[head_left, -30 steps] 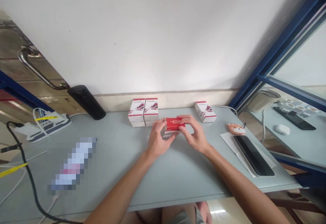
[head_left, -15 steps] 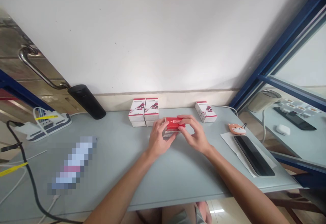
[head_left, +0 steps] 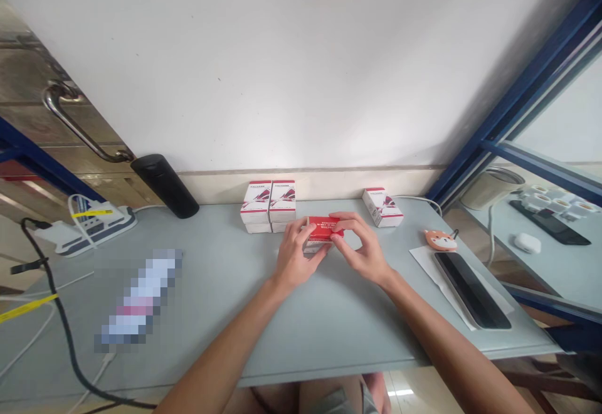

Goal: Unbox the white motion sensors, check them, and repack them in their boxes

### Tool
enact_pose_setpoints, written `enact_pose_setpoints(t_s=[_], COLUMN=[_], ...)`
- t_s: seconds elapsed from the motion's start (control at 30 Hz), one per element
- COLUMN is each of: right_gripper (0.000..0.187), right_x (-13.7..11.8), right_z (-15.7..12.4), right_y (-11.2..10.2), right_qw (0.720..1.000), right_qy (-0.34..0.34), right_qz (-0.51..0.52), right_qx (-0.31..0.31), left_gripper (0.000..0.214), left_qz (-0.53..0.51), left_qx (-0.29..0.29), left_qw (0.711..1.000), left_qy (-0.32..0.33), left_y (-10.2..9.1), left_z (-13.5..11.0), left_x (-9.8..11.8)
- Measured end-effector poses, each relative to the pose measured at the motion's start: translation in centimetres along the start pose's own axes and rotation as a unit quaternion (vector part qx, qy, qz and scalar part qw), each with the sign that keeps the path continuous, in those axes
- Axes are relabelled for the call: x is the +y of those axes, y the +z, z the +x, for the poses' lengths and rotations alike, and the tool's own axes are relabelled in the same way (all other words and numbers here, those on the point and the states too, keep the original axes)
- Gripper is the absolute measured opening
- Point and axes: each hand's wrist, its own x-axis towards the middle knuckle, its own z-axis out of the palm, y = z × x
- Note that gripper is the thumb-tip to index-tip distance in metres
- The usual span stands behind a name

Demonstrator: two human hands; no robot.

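A small red and white cardboard box (head_left: 322, 228) is between my hands at the middle of the desk, its red face with white lettering toward me. My left hand (head_left: 297, 254) grips its left side, fingers on the top edge and thumb low at the front. With thumb and fingers, my right hand (head_left: 360, 248) pinches the box's right end. Just behind and to the left, stacked white and red boxes (head_left: 256, 204) stand side by side against the wall. Another such box (head_left: 383, 207) sits alone behind my right hand.
A black cylinder (head_left: 165, 186) and a white power strip (head_left: 96, 232) with cables are at the left, behind a blurred-out phone-like object (head_left: 141, 301). At the right lie a dark phone (head_left: 471, 290) on white paper and an orange animal-faced item (head_left: 441, 239). A blue-framed glass panel borders that side.
The view has shifted slightly, so everything sits a little further right. My hands keep nearly the same grip on the box.
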Motion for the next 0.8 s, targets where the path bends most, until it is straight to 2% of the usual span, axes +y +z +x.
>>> enact_pose_setpoints(t_s=[0.33,0.8], right_gripper=[0.01,0.007], right_x=[0.07,0.01], right_z=[-0.06,0.04], right_y=[0.17,0.22], right_qw=[1.0,1.0], right_qy=[0.002,-0.004], right_qz=[-0.004,-0.009], right_qx=[0.0,0.004], left_gripper=[0.062,0.062], left_qz=[0.014,-0.002], left_qx=[-0.009,-0.006], left_qw=[1.0,1.0], left_qy=[-0.008,-0.007], left_y=[-0.15,-0.14], left_z=[0.14,0.03], left_x=[0.13,0.02])
